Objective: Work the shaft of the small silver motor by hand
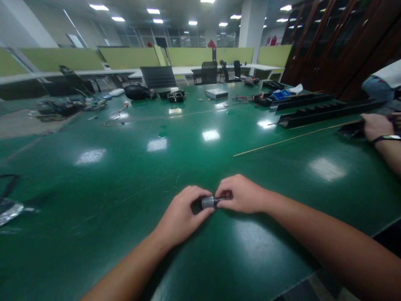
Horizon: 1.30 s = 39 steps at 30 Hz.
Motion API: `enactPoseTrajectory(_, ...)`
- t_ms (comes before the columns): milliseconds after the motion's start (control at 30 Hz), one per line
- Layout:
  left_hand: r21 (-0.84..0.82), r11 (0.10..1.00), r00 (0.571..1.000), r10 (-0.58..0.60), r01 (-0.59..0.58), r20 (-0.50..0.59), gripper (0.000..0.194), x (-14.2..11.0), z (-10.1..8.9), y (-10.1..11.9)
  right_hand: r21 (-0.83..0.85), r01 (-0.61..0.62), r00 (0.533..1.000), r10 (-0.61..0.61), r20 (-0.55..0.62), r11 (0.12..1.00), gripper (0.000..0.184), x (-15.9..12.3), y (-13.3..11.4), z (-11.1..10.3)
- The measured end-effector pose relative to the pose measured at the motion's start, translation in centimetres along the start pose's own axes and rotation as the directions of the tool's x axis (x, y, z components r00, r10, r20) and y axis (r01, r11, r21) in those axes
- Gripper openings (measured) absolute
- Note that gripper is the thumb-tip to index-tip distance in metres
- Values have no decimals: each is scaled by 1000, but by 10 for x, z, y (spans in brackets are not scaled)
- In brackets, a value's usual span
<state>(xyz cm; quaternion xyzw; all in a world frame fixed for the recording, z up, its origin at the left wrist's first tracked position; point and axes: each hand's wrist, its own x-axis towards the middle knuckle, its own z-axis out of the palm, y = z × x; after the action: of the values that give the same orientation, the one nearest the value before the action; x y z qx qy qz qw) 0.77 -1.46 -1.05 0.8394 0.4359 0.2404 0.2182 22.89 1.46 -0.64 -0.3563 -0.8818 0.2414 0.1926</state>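
A small silver-grey metal cylinder [207, 202] with a narrower dark end lies level between my hands, just above or on the green tabletop [188, 167]. My left hand [184, 213] is closed around its left part, thumb below and fingers above. On the right, my right hand [241, 193] pinches the thin dark rod-like end [223, 199] between thumb and fingers. My fingers hide part of the piece, so its exact kind cannot be made out.
A thin yellowish rod [266, 145] lies ahead to the right, near long black channels [328, 113]. Another person's hand [377, 126] holds a dark part there. A white box [216, 93] and loose cables [115, 118] lie farther back. A silvery bag [11, 211] is at left.
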Motion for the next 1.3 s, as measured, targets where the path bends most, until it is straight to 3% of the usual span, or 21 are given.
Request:
enactPoseTrajectory(833, 1, 1000, 1000, -17, 17, 7, 21, 1, 0, 1, 36, -91, 988, 86, 130, 995, 12, -6, 11, -21)
enactPoseTrajectory(1100, -11, 1000, 1000, -13, 13, 9, 23, 0, 0, 0, 45, -243, 934, 222, 279, 969, 18, -12, 21, -41)
enactPoseTrajectory(1300, -7, 1000, 1000, -11, 11, 0, 24, 0, 0, -1, 71, -286, 926, 257, 277, 956, 21, -13, 25, -46)
